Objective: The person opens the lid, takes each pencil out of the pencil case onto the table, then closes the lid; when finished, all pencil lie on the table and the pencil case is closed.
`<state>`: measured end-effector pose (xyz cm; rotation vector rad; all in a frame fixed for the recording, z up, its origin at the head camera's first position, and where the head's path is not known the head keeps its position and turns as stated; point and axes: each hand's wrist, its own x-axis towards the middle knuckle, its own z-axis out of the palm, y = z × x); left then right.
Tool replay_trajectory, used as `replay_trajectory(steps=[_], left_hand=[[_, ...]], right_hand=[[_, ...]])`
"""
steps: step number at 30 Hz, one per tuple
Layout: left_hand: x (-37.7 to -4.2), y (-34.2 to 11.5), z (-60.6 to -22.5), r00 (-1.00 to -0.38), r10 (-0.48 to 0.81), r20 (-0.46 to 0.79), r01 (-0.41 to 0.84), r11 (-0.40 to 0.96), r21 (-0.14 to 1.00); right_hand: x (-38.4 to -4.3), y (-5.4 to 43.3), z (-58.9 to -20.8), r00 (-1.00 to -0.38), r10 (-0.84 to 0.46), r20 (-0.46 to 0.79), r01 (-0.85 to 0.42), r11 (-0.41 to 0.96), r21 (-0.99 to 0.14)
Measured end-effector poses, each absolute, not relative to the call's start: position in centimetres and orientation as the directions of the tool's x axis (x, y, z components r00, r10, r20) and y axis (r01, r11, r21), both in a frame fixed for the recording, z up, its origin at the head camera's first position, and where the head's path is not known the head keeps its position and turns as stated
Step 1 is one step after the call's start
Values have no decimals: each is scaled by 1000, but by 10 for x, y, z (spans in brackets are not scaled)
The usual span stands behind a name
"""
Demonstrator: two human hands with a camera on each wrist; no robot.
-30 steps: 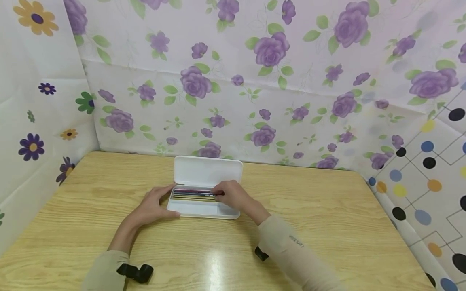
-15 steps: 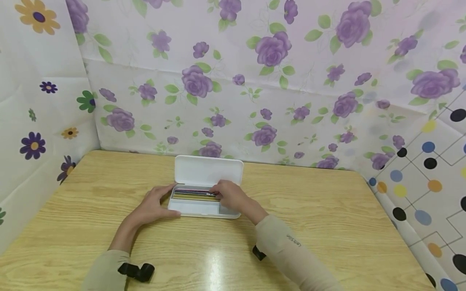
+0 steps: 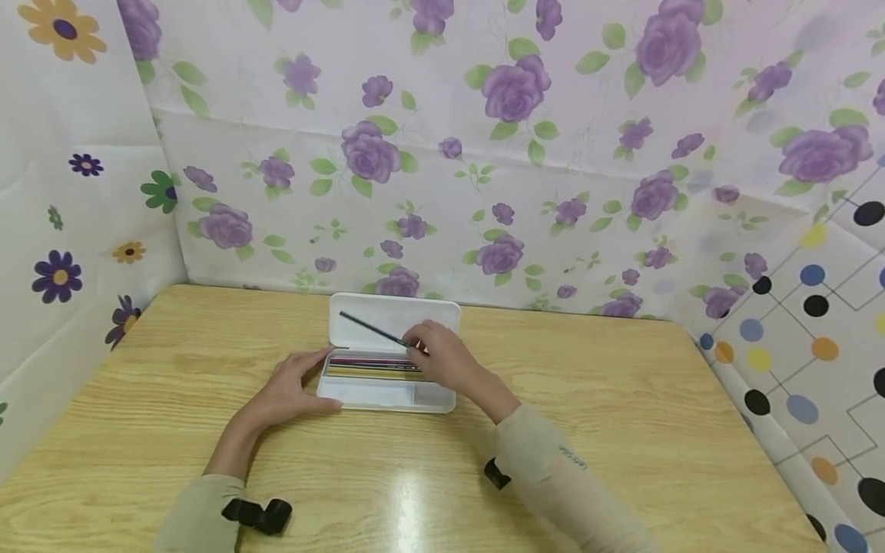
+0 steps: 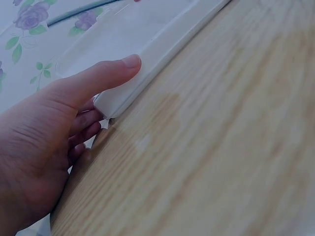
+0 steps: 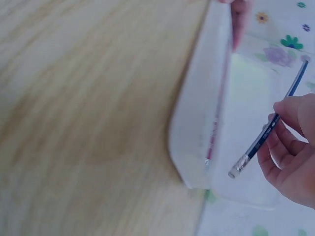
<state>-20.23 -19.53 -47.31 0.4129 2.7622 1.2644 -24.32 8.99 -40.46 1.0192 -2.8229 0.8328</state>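
A white pencil case (image 3: pixel 369 395) stands with its lid (image 3: pixel 435 311) raised. Several pencils (image 3: pixel 366 372), some yellow and some dark or reddish, lie side by side in its rear compartment. My left hand (image 3: pixel 286 392) holds the case's left end, its thumb (image 4: pixel 115 73) over the front rim and its fingers behind the corner. Above the case, my right hand (image 3: pixel 442 355) pinches a dark pencil (image 3: pixel 373 329) between thumb and fingers. In the right wrist view, this pencil's eraser end (image 5: pixel 239 167) points down toward the case, while its other end slants up and away.
The case rests on a wood-grain table (image 3: pixel 588 415), near the back edge. Behind the table hangs a purple-flowered cloth (image 3: pixel 415 192), with other patterned sheets at both sides. Black wrist cameras (image 3: pixel 259 518) are strapped over the sleeves.
My right hand has lifted the dark pencil out of the row in the case and raised it in front of the lid. My left hand stays on the case's left end.
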Motion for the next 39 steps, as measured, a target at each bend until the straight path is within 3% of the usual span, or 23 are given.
replay_trajectory(steps=[12, 25, 39], left_hand=[[-205, -193, -473, -964, 265, 38, 196, 600, 775], [-205, -193, -475, -964, 265, 32, 193, 607, 771], [-204, -195, -477, -964, 264, 35, 194, 604, 773]], right_hand=[[-244, 119, -383, -839, -509, 191, -511, 619, -596], [-253, 169, -383, -965, -242, 104, -241, 647, -724], [-260, 197, -412, -994, -105, -42, -28, 586, -810]])
